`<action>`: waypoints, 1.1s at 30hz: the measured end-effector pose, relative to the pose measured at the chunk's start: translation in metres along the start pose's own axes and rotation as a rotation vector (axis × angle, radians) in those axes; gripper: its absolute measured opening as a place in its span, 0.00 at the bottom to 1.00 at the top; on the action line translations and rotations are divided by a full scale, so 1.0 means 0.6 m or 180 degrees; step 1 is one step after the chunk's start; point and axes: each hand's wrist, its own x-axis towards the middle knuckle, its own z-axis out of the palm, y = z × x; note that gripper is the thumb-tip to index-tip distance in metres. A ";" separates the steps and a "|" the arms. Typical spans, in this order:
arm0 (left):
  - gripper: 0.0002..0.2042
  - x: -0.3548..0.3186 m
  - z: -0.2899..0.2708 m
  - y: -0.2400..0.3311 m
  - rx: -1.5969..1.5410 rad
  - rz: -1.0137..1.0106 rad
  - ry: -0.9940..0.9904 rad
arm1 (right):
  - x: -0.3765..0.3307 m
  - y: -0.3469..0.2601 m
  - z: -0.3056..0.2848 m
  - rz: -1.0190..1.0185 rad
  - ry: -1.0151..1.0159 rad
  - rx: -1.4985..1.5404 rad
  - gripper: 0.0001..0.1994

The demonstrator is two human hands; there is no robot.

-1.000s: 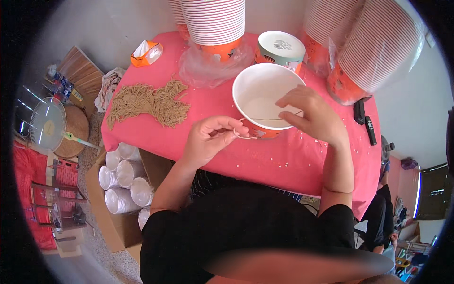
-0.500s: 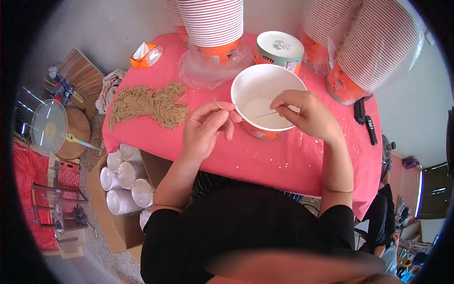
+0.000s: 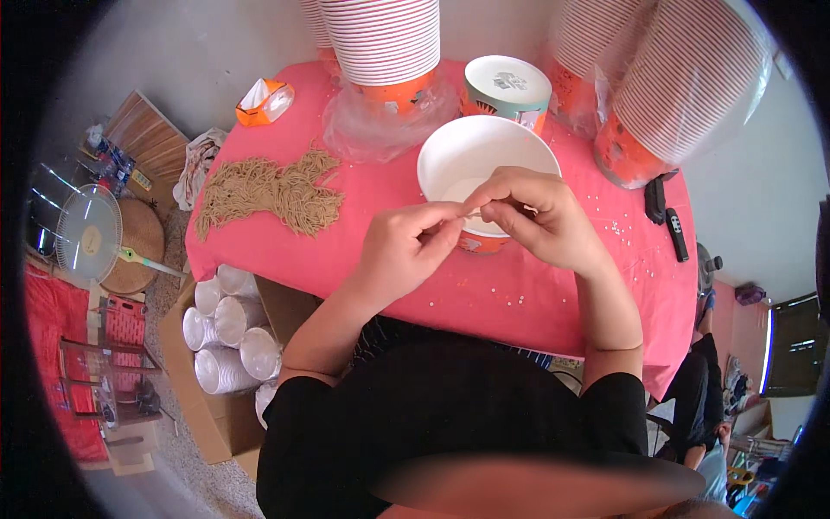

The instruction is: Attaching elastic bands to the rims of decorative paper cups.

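My left hand (image 3: 406, 249) and my right hand (image 3: 536, 216) meet over the near rim of a white paper bowl (image 3: 471, 156) on the pink tablecloth (image 3: 484, 294). Both pinch a thin pale string between fingertips, just above the bowl's edge. The bowl looks empty inside, and its orange printed side shows under my hands. A pile of tan strings (image 3: 264, 190) lies on the cloth to the left.
Tall stacks of paper bowls stand at the back (image 3: 380, 43) and back right (image 3: 683, 86). A lidded bowl (image 3: 506, 86), a clear plastic bag (image 3: 380, 125), an orange box (image 3: 264, 102) and two dark remotes (image 3: 666, 216) are on the table. A carton of white bowls (image 3: 229, 333) and a fan (image 3: 91, 233) are on the floor to the left.
My left hand rose from the cloth to the bowl's rim and met my right hand, the string now pinched between both.
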 end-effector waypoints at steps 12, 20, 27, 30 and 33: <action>0.06 0.003 -0.007 -0.043 -0.2110 -0.1148 -0.0442 | 0.013 0.032 -0.004 0.0058 0.0389 -0.0822 0.07; 0.06 0.003 -0.012 -0.052 -0.2823 -0.1315 -0.0598 | 0.005 0.009 -0.009 -0.0765 0.0055 -0.1301 0.11; 0.07 0.001 -0.010 -0.054 -0.2726 -0.1193 -0.0646 | 0.010 0.016 0.003 -0.1002 0.0164 -0.1844 0.09; 0.07 0.003 -0.016 -0.050 -0.2615 -0.1264 -0.0717 | 0.011 0.010 -0.002 -0.0942 0.0098 -0.1805 0.07; 0.06 0.004 -0.017 -0.034 -0.1896 -0.0664 -0.0371 | 0.006 0.000 -0.013 -0.0766 0.0105 -0.1666 0.05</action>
